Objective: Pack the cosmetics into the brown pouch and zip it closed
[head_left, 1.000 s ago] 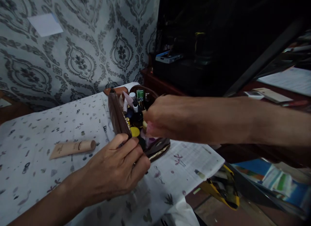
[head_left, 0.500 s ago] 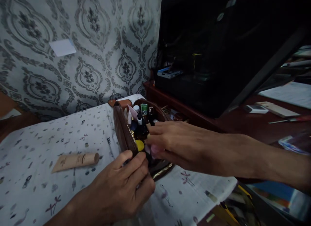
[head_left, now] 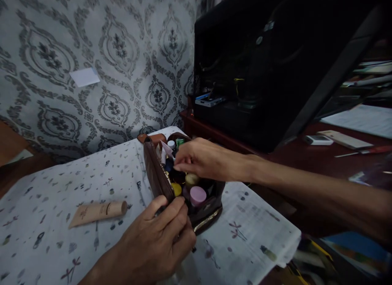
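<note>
A brown zip-up cosmetic bag (head_left: 157,172) stands open on the patterned cloth, packed with small bottles, jars and tubes. My left hand (head_left: 161,232) grips its near edge, thumb and fingers bent over the rim. Over the bag's middle, my right hand (head_left: 197,157) has its fingers bent together among the contents; what lies between the fingertips is hidden. Below it show a pink-lidded jar (head_left: 197,195), a yellow cap (head_left: 177,189) and a greenish-gold round lid (head_left: 192,179). A green-capped bottle (head_left: 179,142) and a white cap (head_left: 171,144) stand near the far end.
A beige squeeze tube (head_left: 98,213) lies on the white cloth (head_left: 119,166) to the left. Behind the bag is an orange-brown case (head_left: 157,139). A large black computer case (head_left: 245,81) stands on the dark red desk (head_left: 337,162) at right, near papers and small items.
My right hand has moved up and away from the near end of the bag towards its middle, uncovering the pink-lidded jar. My left hand still holds the rim. The view has shifted slightly.
</note>
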Demonstrator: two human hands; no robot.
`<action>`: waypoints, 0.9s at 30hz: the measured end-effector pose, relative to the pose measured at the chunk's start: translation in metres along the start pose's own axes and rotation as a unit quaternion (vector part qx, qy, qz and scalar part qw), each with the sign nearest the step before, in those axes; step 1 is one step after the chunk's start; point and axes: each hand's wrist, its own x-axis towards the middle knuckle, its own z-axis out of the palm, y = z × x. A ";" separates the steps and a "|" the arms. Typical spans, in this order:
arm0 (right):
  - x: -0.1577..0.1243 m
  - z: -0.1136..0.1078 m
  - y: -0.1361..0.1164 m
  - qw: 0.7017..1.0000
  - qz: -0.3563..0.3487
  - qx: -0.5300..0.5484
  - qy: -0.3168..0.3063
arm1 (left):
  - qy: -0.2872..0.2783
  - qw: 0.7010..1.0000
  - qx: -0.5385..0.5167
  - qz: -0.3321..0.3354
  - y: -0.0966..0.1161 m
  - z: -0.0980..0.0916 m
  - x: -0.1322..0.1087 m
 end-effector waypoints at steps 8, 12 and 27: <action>0.077 0.016 0.011 0.979 0.031 -0.196 0.054 | -0.001 1.000 0.000 -0.026 0.004 0.002 -0.004; 0.090 0.022 0.027 0.971 0.063 -0.224 0.064 | 0.032 0.999 -0.013 -0.040 0.007 0.008 -0.010; 0.079 0.026 0.021 0.965 0.026 -0.254 0.051 | 0.039 0.998 -0.004 -0.053 0.011 0.010 -0.010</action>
